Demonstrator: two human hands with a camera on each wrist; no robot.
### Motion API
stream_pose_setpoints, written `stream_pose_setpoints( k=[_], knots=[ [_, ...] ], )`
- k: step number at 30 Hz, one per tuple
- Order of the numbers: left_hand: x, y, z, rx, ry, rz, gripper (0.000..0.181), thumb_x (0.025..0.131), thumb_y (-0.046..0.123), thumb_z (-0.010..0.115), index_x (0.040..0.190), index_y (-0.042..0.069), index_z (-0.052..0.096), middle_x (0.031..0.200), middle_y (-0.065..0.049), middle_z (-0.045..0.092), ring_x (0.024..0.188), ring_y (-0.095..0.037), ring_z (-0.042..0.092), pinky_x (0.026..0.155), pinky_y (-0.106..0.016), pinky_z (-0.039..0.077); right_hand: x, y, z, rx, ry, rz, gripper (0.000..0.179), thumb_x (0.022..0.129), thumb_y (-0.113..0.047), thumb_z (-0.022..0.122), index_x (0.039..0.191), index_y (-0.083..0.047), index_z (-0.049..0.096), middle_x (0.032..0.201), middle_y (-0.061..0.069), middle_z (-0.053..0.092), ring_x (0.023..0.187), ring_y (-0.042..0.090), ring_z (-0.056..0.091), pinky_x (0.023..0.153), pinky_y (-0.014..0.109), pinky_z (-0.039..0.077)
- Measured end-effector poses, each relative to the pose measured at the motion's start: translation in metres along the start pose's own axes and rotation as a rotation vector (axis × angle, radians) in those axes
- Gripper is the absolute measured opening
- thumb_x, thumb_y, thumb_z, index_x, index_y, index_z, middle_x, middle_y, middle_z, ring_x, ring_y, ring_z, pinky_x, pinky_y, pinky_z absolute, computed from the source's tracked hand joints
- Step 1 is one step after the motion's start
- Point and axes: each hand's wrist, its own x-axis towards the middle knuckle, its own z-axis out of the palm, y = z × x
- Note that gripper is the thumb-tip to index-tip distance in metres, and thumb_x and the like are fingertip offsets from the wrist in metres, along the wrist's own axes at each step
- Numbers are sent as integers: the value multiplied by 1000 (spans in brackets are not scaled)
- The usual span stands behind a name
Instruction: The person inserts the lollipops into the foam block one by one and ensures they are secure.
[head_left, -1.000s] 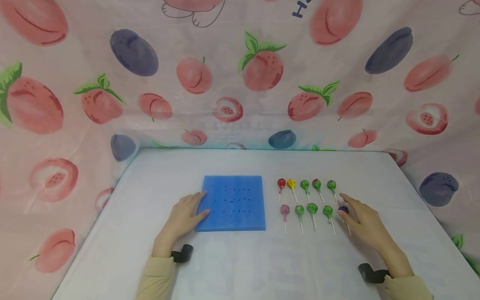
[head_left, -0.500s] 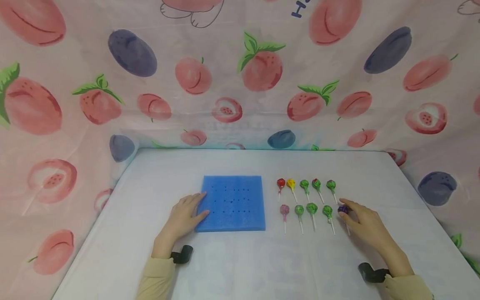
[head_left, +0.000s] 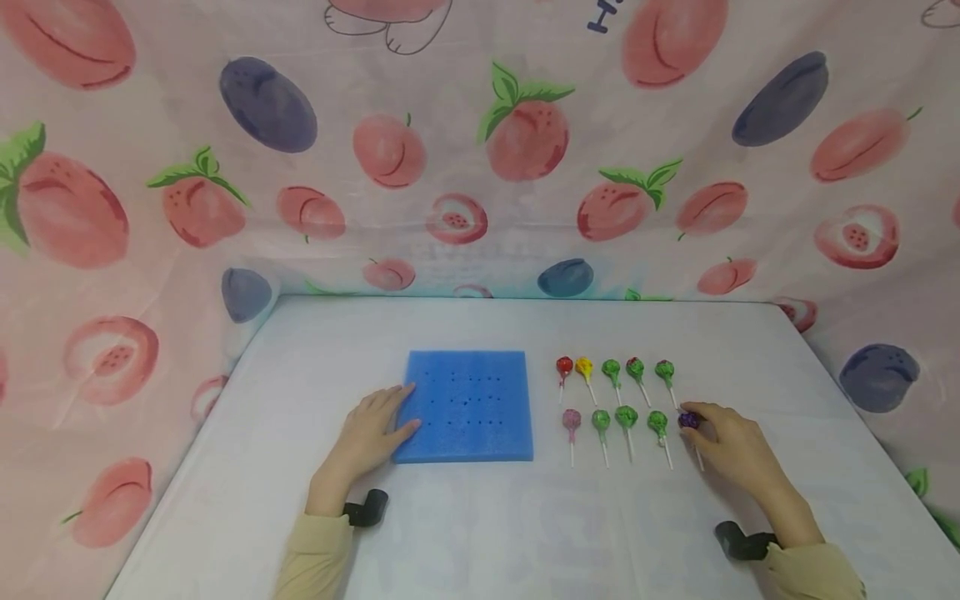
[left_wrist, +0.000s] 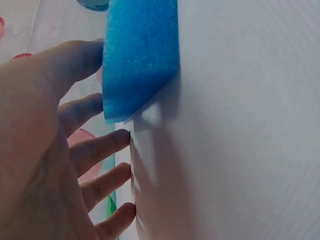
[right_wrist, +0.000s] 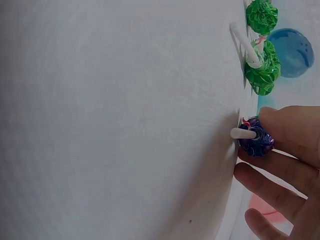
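My left hand rests at the left edge of a blue foam block, thumb and index finger touching it. In the left wrist view its fingers are spread and fairly straight along the table. The block's top has rows of small holes. On the right, my right hand pinches the purple-wrapped head of a lollipop between thumb and fingers. That lollipop lies at the right end of the nearer row, its white stick pointing toward the person. Beside it lies a green lollipop.
Two rows of lollipops lie right of the block: red, yellow and several green ones, with a pink one at the front left. A white cloth covers the table; a fruit-print curtain stands behind.
My right hand's index finger has come down and closed in around the purple lollipop's head with the thumb. The left hand and the foam block stay where they were.
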Motion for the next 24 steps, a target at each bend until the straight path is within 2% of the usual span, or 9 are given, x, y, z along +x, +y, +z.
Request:
stream_pose_setpoints(
  k=[7, 18, 24],
  knots=[
    [0, -1, 0, -5, -5, 0, 63, 96, 41, 55, 150, 16, 35, 152, -16, 39, 141, -42, 30, 112, -65, 25, 1, -1, -1, -20, -3, 8, 40, 85, -14, 68, 120, 3, 61, 118, 32, 62, 110, 52, 55, 88, 65, 45],
    [0, -1, -1, -4, -8, 18, 63, 96, 41, 55, 150, 15, 35, 152, -17, 39, 141, -42, 31, 112, -64, 26, 1, -4, -7, 7, -13, 21, 31, 84, -10, 68, 112, 2, 65, 110, 27, 67, 106, 52, 58, 84, 64, 45],
    [-1, -1, -2, -2, -6, 17, 63, 96, 41, 55, 150, 15, 35, 152, -17, 39, 141, -42, 31, 112, -64, 26, -2, -6, -8, 25, -19, 48, 30, 85, -9, 67, 112, 3, 64, 105, 26, 67, 95, 45, 63, 78, 60, 48]
  ],
)
